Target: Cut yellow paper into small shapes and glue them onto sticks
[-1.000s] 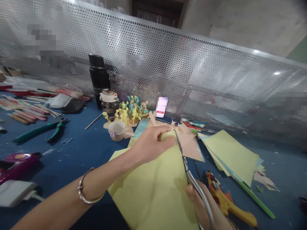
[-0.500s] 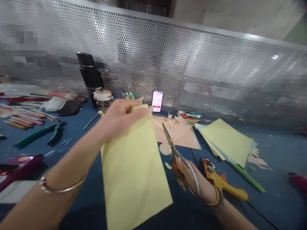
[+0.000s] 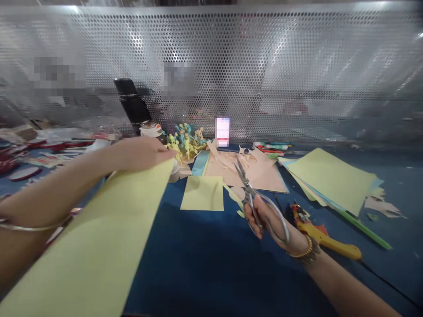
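1. Left hand (image 3: 142, 154) reaches in from the left, forearm low and nearly level, thin metal bangle (image 3: 33, 229) on the wrist. Grip is closed on the top corner of a large yellow-green paper sheet (image 3: 89, 246), fingers over the edge; the sheet slopes down toward the camera, its lower end out of frame.
2. Right hand (image 3: 269, 218) is raised, wrist w/ gold bangle (image 3: 302, 251). Grip is wrapped through the loops of steel scissors (image 3: 249, 193), blades narrow, nearly closed, tips up-left, no paper between them.
3. Just left of the scissors: small yellow-green paper rectangle (image 3: 202, 193) lying flat. Behind them: peach card w/ cut scraps (image 3: 254, 171).
4. Right side: stack of yellow-green sheets (image 3: 330, 180), yellow plastic tool (image 3: 327, 244) near R wrist. Far back: black flask (image 3: 130, 99), yellow-teal paper cutouts (image 3: 187, 147), blurred phone (image 3: 222, 131).
5. Dark blue worktop (image 3: 211, 273), perforated metal panel (image 3: 264, 57) along its back.
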Motion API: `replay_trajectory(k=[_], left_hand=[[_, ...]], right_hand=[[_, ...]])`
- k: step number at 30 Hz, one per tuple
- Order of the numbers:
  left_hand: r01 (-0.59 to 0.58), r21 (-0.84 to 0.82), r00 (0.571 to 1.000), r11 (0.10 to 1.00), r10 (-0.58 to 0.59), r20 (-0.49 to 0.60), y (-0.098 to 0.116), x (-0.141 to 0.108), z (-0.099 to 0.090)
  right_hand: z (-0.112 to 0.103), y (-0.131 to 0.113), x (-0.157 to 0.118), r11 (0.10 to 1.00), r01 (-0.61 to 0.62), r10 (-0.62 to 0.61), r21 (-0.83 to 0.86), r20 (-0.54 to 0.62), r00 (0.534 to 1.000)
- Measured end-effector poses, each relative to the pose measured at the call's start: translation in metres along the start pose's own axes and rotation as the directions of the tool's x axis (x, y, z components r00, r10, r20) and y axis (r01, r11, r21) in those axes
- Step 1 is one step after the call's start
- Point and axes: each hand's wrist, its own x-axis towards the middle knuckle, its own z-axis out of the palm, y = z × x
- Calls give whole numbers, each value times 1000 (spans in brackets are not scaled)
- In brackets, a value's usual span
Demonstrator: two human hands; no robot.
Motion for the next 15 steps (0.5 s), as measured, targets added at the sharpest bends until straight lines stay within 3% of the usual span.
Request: replay_trajectory(k=[1,3,4,7,11,15], left_hand=[[-73,152,993,986,58,98,-1,-3,12],[-174,301,969,938,108,223,-1,-11,36],[-189,336,954,923,90,287,-1,-16,49],[-317,272,893,908,190,408,-2,-28,87],[-407,227,879,885,311,361,-8,-32,125],[-517,256,853,817,467,234,0,-27,137]], right_hand=[[-3,1,1,999,16,-18,-49,-32,999],[-9,3,3,985,32,-49,-167,-99,994],[-12,2,4,972,39,-71,-231,-135,988],[-20,-3,4,905,58,-168,-421,-229,959],[-27,-13,3,802,68,-242,-593,-218,946],[-33,-15,5,770,44,-231,-637,-214,949]])
